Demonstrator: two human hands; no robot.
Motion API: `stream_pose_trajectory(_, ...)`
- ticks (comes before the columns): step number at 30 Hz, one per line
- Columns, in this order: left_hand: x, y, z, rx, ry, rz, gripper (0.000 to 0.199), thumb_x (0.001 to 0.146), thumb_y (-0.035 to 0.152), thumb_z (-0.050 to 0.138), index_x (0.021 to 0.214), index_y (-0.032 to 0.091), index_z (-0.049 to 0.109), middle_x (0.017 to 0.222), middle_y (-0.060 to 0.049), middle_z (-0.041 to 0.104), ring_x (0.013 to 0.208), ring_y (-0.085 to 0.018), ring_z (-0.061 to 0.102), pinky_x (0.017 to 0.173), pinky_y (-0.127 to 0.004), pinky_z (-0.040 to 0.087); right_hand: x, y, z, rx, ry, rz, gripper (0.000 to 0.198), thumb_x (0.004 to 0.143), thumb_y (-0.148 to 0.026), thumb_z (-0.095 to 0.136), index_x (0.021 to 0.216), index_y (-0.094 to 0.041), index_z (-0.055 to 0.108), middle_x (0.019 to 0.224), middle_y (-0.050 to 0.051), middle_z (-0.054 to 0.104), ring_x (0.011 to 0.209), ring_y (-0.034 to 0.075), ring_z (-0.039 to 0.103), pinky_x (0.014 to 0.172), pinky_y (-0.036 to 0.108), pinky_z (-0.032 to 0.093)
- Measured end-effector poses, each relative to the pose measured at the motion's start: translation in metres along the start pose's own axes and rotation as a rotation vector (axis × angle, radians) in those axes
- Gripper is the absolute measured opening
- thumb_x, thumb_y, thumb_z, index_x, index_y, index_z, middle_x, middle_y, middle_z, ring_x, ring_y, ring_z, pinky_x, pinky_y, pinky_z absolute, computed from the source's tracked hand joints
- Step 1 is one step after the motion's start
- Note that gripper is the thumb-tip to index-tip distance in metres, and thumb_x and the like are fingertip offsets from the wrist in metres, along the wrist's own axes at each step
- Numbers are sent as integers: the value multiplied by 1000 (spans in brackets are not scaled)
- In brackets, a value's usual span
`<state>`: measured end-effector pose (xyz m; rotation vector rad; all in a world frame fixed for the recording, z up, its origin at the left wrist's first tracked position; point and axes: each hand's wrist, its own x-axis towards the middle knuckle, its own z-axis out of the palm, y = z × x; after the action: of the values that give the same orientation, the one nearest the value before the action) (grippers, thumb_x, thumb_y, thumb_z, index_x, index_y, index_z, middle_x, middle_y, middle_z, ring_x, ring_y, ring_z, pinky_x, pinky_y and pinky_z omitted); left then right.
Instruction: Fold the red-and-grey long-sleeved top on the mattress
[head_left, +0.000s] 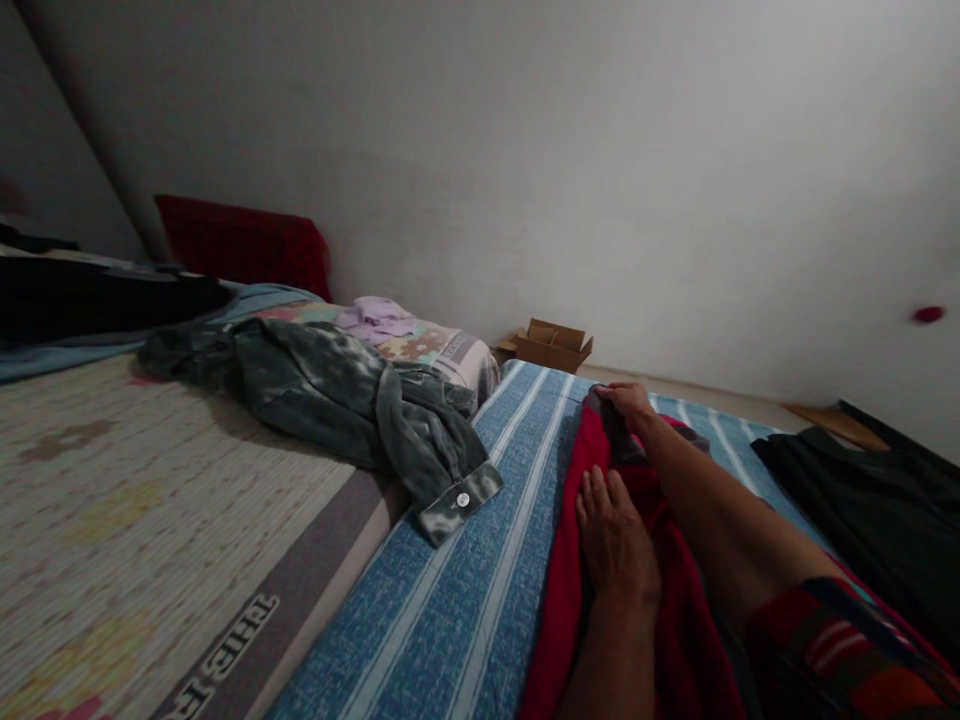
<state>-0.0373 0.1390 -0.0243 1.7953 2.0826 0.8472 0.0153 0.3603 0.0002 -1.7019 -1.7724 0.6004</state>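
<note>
A red garment with dark grey parts lies stretched lengthwise on a blue bed cover with white stripes. My left hand rests flat on the red cloth, palm down, with its fingers stretched forward. Farther up, my right hand has its fingers closed on the garment's far end, at a grey edge. My right forearm crosses over the cloth and hides part of it. Left of my hands lies a crumpled grey-green jacket, its buttoned cuff reaching onto the striped cover.
Dark folded clothing lies to the right. On the left is a patterned mattress bearing a lilac cloth and a black garment. A cardboard box and a red padded object stand near the wall.
</note>
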Motion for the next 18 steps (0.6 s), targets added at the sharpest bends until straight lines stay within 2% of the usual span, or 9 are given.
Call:
stream_pose_trajectory(5,1,-2,2,22,-82,-54,51,88,9,36,139,7,39,147,-18,31,137,-27,27,112,-45,27,-5,17,6,4,59,-3,19,73,-27,58,67,-13,68,54,1,58,54,12,53,47,21,33)
stream_pose_trajectory(13,0,-4,-2,26,-139,-41,51,89,16,35,139,7,38,149,-16,27,139,-27,21,113,-45,22,0,17,18,53,61,-56,15,74,-26,61,77,-16,71,70,2,66,73,14,58,58,19,37)
stream_pose_trajectory(18,-1,-6,3,27,-118,-38,51,89,22,39,137,6,42,148,-17,29,139,-28,21,113,-47,20,-6,19,14,139,-51,24,31,76,-41,62,74,-12,70,58,2,61,55,12,55,47,21,36)
